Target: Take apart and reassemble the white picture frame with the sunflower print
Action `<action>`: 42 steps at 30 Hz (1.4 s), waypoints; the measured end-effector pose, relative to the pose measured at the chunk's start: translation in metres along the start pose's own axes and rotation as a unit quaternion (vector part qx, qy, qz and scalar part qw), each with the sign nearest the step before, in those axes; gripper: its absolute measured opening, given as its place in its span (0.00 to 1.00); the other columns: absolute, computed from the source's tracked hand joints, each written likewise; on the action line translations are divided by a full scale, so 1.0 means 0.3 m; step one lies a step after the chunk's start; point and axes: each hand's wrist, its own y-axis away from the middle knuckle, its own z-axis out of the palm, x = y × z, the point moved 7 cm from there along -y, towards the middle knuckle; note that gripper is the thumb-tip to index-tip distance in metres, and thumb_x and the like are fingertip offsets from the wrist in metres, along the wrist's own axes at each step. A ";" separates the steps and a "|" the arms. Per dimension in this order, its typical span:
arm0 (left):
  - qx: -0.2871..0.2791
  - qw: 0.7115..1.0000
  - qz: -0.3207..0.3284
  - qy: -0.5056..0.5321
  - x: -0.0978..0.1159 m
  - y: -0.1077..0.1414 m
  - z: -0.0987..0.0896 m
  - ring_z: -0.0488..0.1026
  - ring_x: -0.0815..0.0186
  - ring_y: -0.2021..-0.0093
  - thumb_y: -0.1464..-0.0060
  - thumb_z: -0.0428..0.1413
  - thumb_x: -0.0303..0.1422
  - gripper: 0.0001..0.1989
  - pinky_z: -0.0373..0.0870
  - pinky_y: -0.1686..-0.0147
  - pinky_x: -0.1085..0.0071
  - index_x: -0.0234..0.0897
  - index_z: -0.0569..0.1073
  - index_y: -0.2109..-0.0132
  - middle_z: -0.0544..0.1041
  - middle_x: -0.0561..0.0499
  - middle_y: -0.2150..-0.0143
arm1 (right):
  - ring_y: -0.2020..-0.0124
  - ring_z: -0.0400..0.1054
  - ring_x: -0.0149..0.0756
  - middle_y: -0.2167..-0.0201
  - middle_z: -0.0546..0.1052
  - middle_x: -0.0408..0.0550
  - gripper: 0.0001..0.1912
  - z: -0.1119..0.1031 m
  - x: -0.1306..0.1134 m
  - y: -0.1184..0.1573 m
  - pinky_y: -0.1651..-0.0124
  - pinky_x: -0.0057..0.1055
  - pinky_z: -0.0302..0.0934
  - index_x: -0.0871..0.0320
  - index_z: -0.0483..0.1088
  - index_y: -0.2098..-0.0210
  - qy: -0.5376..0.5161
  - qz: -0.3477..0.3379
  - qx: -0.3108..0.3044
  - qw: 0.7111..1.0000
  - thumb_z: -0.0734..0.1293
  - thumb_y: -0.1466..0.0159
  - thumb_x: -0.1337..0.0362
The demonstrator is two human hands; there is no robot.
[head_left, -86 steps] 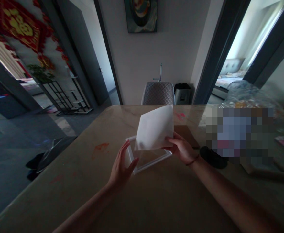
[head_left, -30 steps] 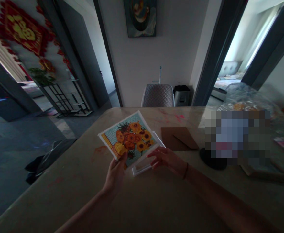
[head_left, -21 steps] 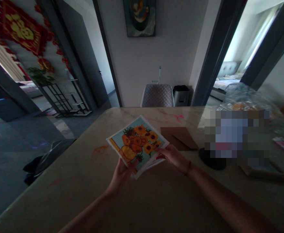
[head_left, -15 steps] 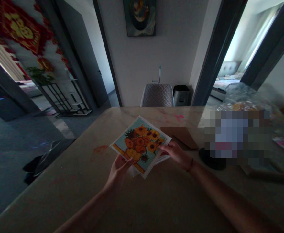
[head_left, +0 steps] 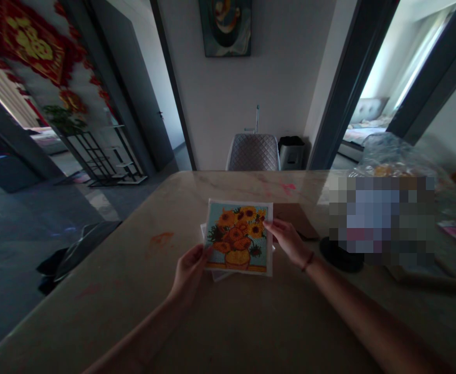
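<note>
A square sunflower picture (head_left: 238,239) with a white border is held nearly upright-facing over the table (head_left: 134,291). My left hand (head_left: 191,267) pinches its lower left edge. At the upper right edge, the fingers of my right hand (head_left: 288,240) grip the same picture. Beneath it, white sheet corners (head_left: 222,276) stick out at the left and bottom. A brown flat piece (head_left: 296,221), partly covered by the picture and my right hand, lies behind on the table.
Right of my right hand stand a round black base (head_left: 343,257) and a blurred-out item. Clear plastic wrapping (head_left: 391,150) rises behind them. A quilted chair (head_left: 253,152) is at the table's far edge.
The sunflower picture has turned from a tilted diamond position to nearly square with the view. Both hands still hold it, and the white sheet beneath shows more at the left.
</note>
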 end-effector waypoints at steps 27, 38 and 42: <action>-0.010 0.810 0.166 -0.562 0.002 -0.055 -0.031 0.52 0.56 0.38 0.45 0.42 0.40 0.25 0.45 0.40 0.54 0.30 0.63 0.45 0.66 0.43 0.43 | 0.87 0.54 0.24 0.84 0.67 0.40 0.14 -0.082 0.064 -0.030 0.85 0.23 0.48 0.62 0.72 0.70 0.117 0.045 0.063 0.990 0.61 0.47 0.58; -0.030 0.767 0.183 -0.614 0.012 -0.042 -0.008 0.54 0.57 0.39 0.44 0.42 0.37 0.23 0.49 0.40 0.55 0.30 0.65 0.46 0.67 0.44 0.44 | 0.86 0.58 0.25 0.81 0.69 0.41 0.14 -0.007 0.058 -0.004 0.84 0.22 0.52 0.62 0.71 0.68 0.155 0.048 0.017 0.987 0.59 0.43 0.59; -0.033 0.762 0.184 -0.620 0.010 -0.043 -0.005 0.54 0.56 0.39 0.45 0.43 0.38 0.24 0.49 0.40 0.55 0.28 0.65 0.46 0.66 0.42 0.43 | 0.86 0.59 0.26 0.82 0.69 0.42 0.15 0.017 0.037 0.007 0.83 0.22 0.51 0.62 0.71 0.68 0.214 0.021 -0.001 0.977 0.56 0.41 0.59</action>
